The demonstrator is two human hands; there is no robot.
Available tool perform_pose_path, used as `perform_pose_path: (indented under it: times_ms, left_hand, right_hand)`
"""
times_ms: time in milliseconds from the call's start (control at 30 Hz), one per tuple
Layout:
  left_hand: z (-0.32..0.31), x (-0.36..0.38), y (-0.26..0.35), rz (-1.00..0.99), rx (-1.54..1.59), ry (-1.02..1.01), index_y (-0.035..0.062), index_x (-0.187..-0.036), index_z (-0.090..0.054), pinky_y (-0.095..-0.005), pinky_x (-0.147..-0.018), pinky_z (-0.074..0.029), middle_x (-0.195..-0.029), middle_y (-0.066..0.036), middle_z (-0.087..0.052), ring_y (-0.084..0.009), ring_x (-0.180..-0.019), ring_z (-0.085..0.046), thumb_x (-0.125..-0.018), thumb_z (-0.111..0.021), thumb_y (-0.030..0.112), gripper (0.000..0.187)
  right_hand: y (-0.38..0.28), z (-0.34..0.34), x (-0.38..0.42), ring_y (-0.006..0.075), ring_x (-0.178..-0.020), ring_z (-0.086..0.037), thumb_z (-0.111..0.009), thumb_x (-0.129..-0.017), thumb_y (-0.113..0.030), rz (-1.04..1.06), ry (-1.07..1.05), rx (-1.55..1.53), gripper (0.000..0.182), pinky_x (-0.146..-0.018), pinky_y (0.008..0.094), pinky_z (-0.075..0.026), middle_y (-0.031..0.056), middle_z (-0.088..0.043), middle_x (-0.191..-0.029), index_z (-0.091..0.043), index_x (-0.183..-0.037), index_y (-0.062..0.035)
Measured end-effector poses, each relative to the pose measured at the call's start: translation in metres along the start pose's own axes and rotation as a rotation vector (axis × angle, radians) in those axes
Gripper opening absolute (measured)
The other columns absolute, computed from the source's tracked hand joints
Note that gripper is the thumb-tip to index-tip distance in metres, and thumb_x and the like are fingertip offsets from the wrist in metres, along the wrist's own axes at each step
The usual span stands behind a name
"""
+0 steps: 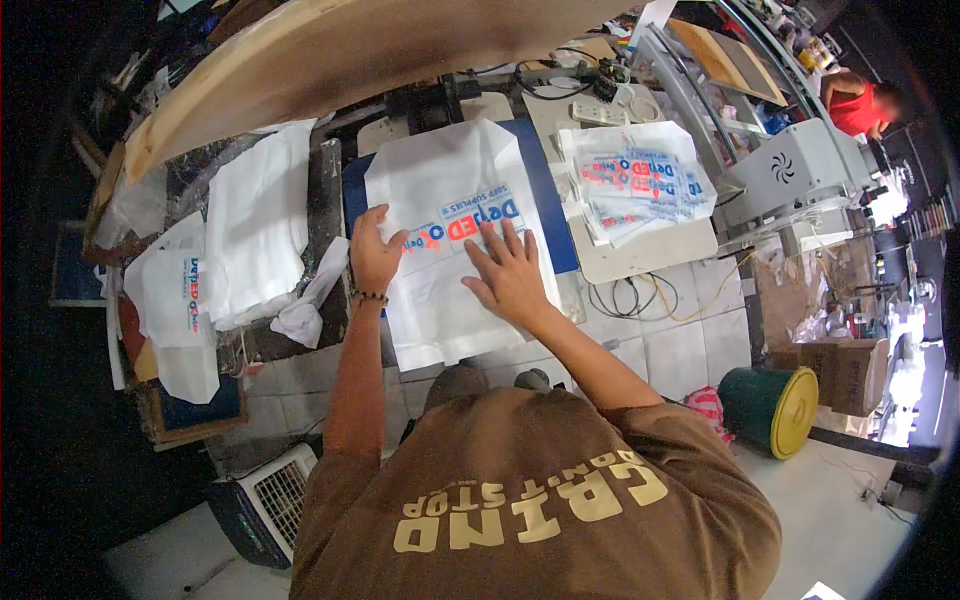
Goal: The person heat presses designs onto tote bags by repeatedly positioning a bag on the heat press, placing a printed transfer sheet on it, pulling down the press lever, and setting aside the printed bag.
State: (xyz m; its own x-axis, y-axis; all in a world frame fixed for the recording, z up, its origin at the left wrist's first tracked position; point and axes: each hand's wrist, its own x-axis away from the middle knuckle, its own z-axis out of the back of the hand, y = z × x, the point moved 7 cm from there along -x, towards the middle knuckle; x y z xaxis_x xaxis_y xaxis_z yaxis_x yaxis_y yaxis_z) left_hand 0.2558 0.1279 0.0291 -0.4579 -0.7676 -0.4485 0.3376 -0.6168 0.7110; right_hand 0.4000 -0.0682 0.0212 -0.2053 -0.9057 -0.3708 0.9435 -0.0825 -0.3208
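Observation:
A white bag (pixel 440 310) with blue and red printed lettering lies flat on a blue board (pixel 558 225) in front of me. My right hand (pixel 508 275) rests palm down on its right half, fingers spread over the end of the print. Along the bag's left edge is my left hand (pixel 377 252), thumb apart from its fingers and touching the sheet near the lettering. It wears a dark beaded bracelet (pixel 371 296). Neither hand is closed on anything.
Printed white bags (pixel 640 185) lie piled on a pale board to the right, with plain white bags (pixel 260 220) stacked at left. Beyond the blue board hangs a large wooden panel (pixel 370 60). A green bin (pixel 750 405) and a grey machine (pixel 785 175) stand right. Another person (pixel 850 105) is farther off.

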Motion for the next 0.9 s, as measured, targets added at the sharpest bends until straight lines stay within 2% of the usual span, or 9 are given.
perform_pose_path:
  times_ms: [67, 133, 233, 300, 333, 367, 400, 567, 900]
  left_hand:
    - [0.016, -0.013, 0.024, 0.056, -0.04, -0.067, 0.005, -0.114, -0.064, -0.0349, -0.081, -0.052, -0.102, -0.014, -0.065, -0.0204, -0.091, -0.064, -0.077, -0.079, 0.01, 0.041]
    - [0.038, -0.035, 0.095, 0.181, 0.17, -0.415, 0.0011, -0.119, -0.061, -0.0326, -0.089, -0.049, -0.109, -0.011, -0.062, -0.0205, -0.098, -0.062, -0.078, -0.077, 0.005, 0.044]
    - [0.117, -0.074, 0.267, -0.407, 0.085, -0.431, 0.0053, -0.109, -0.069, -0.0301, -0.08, -0.049, -0.105, -0.007, -0.065, -0.0174, -0.095, -0.062, -0.077, -0.079, 0.013, 0.034]
    - [0.17, -0.105, 0.339, -0.558, 0.027, -0.296, 0.0036, -0.107, -0.069, -0.0337, -0.094, -0.047, -0.11, -0.008, -0.069, -0.0209, -0.104, -0.063, -0.08, -0.074, 0.01, 0.029]
    - [0.205, -0.145, 0.337, -0.451, -0.029, -0.073, 0.0028, -0.109, -0.069, -0.0356, -0.096, -0.048, -0.114, -0.01, -0.069, -0.0226, -0.103, -0.063, -0.087, -0.068, 0.013, 0.024]
    - [0.244, -0.199, 0.339, -0.611, -0.382, -0.02, 0.0018, -0.111, -0.069, -0.0335, -0.094, -0.049, -0.115, -0.011, -0.069, -0.0202, -0.103, -0.064, -0.092, -0.063, 0.017, 0.025]
    - [0.261, -0.226, 0.357, -0.66, -0.394, 0.093, 0.0018, -0.109, -0.069, -0.0335, -0.092, -0.049, -0.112, -0.011, -0.069, -0.0199, -0.101, -0.064, -0.091, -0.063, 0.017, 0.024]
    - [0.263, -0.352, 0.378, -0.595, -0.586, 0.177, 0.0019, -0.099, -0.067, -0.0334, -0.082, -0.049, -0.101, -0.011, -0.067, -0.0186, -0.09, -0.061, -0.091, -0.066, 0.021, 0.021]
    - [0.279, -0.329, 0.451, -0.782, -0.444, 0.249, 0.0021, -0.079, -0.063, -0.0333, -0.063, -0.049, -0.077, -0.01, -0.064, -0.016, -0.068, -0.056, -0.089, -0.071, 0.029, 0.03]
  right_hand:
    - [-0.001, -0.001, 0.001, 0.0446, -0.144, -0.023, -0.057, -0.092, -0.047, -0.025, 0.024, 0.016, 0.056, -0.112, 0.0652, -0.016, 0.0168, -0.035, -0.153, -0.054, -0.137, -0.015]
    - [-0.002, 0.002, 0.0, 0.0447, -0.143, -0.024, -0.056, -0.092, -0.047, -0.032, 0.026, 0.022, 0.056, -0.112, 0.0649, -0.018, 0.0167, -0.035, -0.154, -0.054, -0.138, -0.0153]
    - [-0.003, 0.003, -0.001, 0.0446, -0.142, -0.026, -0.056, -0.092, -0.047, -0.057, 0.026, 0.026, 0.056, -0.111, 0.0642, -0.021, 0.0163, -0.035, -0.154, -0.054, -0.138, -0.0161]
    - [-0.004, 0.004, -0.001, 0.0445, -0.142, -0.027, -0.056, -0.092, -0.048, -0.078, 0.041, 0.028, 0.056, -0.11, 0.0637, -0.022, 0.0162, -0.035, -0.154, -0.054, -0.139, -0.0166]
    - [-0.003, 0.004, -0.001, 0.0442, -0.141, -0.027, -0.056, -0.091, -0.049, -0.096, 0.036, 0.024, 0.057, -0.109, 0.0634, -0.023, 0.0161, -0.035, -0.153, -0.054, -0.139, -0.0172]
    - [-0.001, 0.002, 0.0, 0.044, -0.141, -0.028, -0.056, -0.091, -0.049, -0.117, 0.031, 0.018, 0.057, -0.109, 0.0631, -0.024, 0.016, -0.036, -0.153, -0.054, -0.139, -0.0179]
    - [0.001, 0.0, 0.0, 0.0433, -0.14, -0.03, -0.057, -0.09, -0.05, -0.11, 0.065, 0.013, 0.058, -0.108, 0.0622, -0.026, 0.0152, -0.036, -0.153, -0.054, -0.138, -0.0188]
    - [-0.001, 0.005, 0.002, 0.0408, -0.138, -0.033, -0.061, -0.087, -0.048, -0.087, 0.078, 0.047, 0.057, -0.108, 0.0591, -0.026, 0.0118, -0.037, -0.153, -0.056, -0.136, -0.0207]
    - [-0.008, 0.037, 0.01, 0.039, -0.138, -0.032, -0.061, -0.088, -0.046, -0.079, 0.212, -0.081, 0.056, -0.107, 0.0598, -0.026, 0.0138, -0.038, -0.151, -0.056, -0.135, -0.0162]
